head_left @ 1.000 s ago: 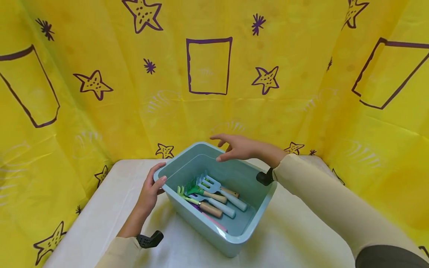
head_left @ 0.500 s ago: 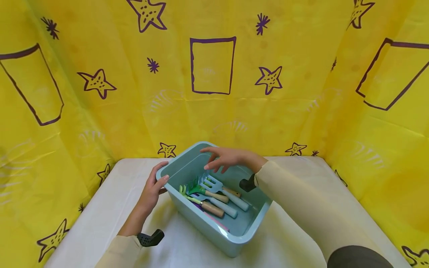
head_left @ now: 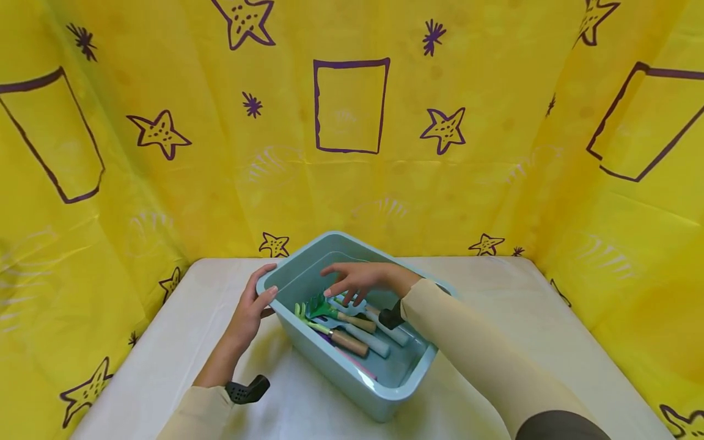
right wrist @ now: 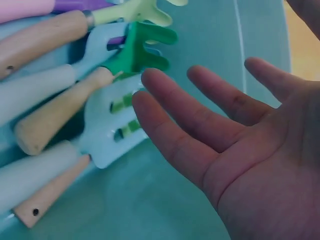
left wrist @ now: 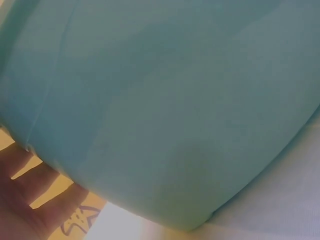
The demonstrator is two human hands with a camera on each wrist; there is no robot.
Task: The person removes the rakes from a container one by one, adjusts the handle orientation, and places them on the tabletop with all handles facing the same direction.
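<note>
A blue-green plastic bin [head_left: 341, 376] stands turned at an angle on the white table, and small long-handled tools lie inside it. My left hand [head_left: 249, 315] grips its left corner, thumb over the rim and fingers outside against the wall. Inside the bin, my right hand [head_left: 360, 278] hovers with fingers spread, holding nothing. Its fingertips overlap the head of a light blue slotted fork [right wrist: 102, 142] in the right wrist view. Next to that fork lie a green rake [right wrist: 135, 50] with a wooden handle and a light green rake [head_left: 349, 343] with a brown handle.
A pink handle [head_left: 360, 366] lies along the bin's near wall. A flat wooden handle [right wrist: 50, 195] with a hole shows beside the blue fork. The white tabletop [head_left: 489, 293] surrounds the bin; a yellow patterned curtain [head_left: 352, 189] encloses the back and sides.
My right hand has come from above the bin's far rim, down and slightly left, to inside over the tools. My left hand keeps its grip on the corner.
</note>
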